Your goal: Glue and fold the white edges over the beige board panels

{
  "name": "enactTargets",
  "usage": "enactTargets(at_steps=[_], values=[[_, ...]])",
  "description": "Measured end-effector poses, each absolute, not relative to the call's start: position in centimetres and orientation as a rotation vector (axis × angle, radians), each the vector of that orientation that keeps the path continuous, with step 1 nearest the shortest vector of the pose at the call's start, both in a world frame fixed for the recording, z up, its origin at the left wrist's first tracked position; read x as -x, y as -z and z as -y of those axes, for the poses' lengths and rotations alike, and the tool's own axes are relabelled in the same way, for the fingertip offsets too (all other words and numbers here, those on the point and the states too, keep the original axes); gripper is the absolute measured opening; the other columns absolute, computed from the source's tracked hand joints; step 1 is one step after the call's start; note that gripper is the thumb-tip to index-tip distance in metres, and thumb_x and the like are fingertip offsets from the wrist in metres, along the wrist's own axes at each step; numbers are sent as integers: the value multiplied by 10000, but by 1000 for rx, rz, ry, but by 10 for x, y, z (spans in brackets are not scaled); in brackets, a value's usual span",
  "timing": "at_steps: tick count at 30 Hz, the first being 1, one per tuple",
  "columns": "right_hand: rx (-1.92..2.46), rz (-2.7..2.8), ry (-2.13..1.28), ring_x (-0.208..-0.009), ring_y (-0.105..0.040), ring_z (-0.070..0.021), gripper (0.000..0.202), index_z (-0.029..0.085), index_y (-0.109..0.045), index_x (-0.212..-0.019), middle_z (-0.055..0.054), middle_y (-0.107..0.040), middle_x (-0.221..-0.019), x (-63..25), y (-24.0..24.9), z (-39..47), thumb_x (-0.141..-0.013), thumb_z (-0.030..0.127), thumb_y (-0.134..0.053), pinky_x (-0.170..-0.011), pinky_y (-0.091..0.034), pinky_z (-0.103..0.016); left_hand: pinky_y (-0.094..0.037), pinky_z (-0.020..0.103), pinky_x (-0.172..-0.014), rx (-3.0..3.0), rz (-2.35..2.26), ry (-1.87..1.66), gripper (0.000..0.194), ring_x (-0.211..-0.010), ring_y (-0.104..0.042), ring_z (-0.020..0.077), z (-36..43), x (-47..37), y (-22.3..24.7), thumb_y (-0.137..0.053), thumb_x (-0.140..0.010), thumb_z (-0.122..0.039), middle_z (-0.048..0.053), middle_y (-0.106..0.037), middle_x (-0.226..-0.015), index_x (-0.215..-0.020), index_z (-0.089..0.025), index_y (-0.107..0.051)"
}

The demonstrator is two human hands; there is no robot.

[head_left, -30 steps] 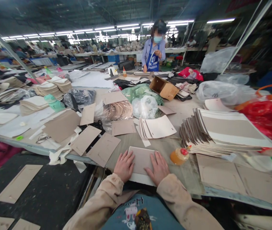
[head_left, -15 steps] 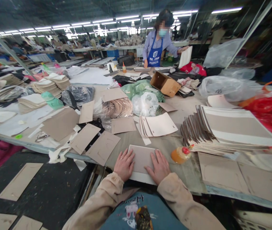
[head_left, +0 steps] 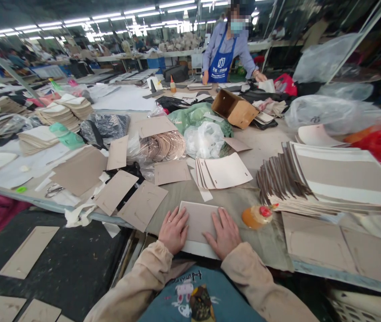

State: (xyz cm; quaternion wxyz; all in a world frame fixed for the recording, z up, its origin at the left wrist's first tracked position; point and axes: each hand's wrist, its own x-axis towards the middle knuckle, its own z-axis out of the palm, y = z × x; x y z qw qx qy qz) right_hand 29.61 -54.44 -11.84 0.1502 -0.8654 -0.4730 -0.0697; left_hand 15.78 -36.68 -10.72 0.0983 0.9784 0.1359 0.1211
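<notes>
A flat taupe panel with a white border [head_left: 197, 228] lies on the cloth-covered table edge in front of me. My left hand [head_left: 173, 230] rests flat on its left side, fingers stretched out, with a ring on one finger. On its right side lies my right hand [head_left: 224, 231], palm down with the fingers apart. Just right of that hand is a glue bottle with a red cap [head_left: 257, 217], holding amber liquid. Beyond the panel sit several curved white pieces [head_left: 229, 171], overlapping like a fan. Neither hand grips anything.
Loose taupe panels [head_left: 143, 205] lie left of me, with scissors [head_left: 54, 191] farther left. At right stands a large stack of bordered panels [head_left: 345, 172]. A cardboard box [head_left: 233, 108] and a green bag [head_left: 190, 117] sit farther back. A co-worker in a blue apron [head_left: 222, 62] stands across the table.
My hands stay flat on the panel in nearly the same place. The view has tilted slightly. Across the table, the co-worker has lowered the white piece that was held up.
</notes>
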Motion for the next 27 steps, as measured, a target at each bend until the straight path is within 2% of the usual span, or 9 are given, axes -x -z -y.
enactTargets(at_steps=[10,14,16,19,21,23,27], values=[[2475,1343,194,-1303,-266,-337,637,101,-450,-1304,-193,-327,-1413,-296,118,544,-816,509,-486,-1001,-298,-470,-278,520,-1053,-2826,-419,-359,393,-1310,-324,277,366,-158,106,-428,-867,-264,65,-440,-1380,-1250,-218,-508],[2489,1333,210,-1302,-271,-330,632,108,-466,-1292,-193,-341,-1405,-295,120,544,-810,516,-491,-1005,-289,-469,-296,528,-1047,-2660,-472,-383,337,-1280,-376,272,361,-159,107,-466,-849,-275,67,-508,-1322,-1166,-219,-567],[2495,1326,214,-1301,-275,-326,635,113,-465,-1294,-189,-344,-1405,-294,121,544,-806,518,-495,-1006,-287,-469,-321,504,-1045,-2500,-506,-440,329,-1255,-412,263,359,-161,110,-492,-828,-274,81,-539,-1286,-1138,-206,-582],[2496,1320,210,-1302,-275,-326,643,121,-456,-1303,-182,-338,-1411,-295,123,544,-802,522,-499,-1002,-295,-468,-375,433,-1027,-2160,-589,-584,410,-1232,-443,244,357,-169,115,-521,-805,-285,113,-497,-1319,-1199,-173,-529],[2492,1318,210,-1302,-277,-328,647,123,-455,-1304,-182,-337,-1413,-296,123,544,-800,524,-503,-999,-301,-470,-445,399,-960,-1901,-675,-624,483,-1169,-506,243,356,-175,117,-553,-788,-309,133,-517,-1290,-1240,-153,-483],[2484,1314,216,-1301,-279,-330,650,122,-457,-1302,-184,-339,-1411,-296,124,544,-795,524,-509,-999,-305,-473,-519,372,-833,-1667,-755,-579,544,-1020,-603,239,355,-180,117,-604,-757,-337,132,-603,-1168,-1249,-150,-465],[2450,1293,206,-1303,-277,-331,643,129,-452,-1305,-180,-336,-1412,-294,125,544,-784,499,-531,-1008,-305,-485,-547,323,-672,-1367,-783,-463,563,-772,-662,201,354,-184,106,-721,-647,-340,84,-687,-948,-1142,-155,-527]])
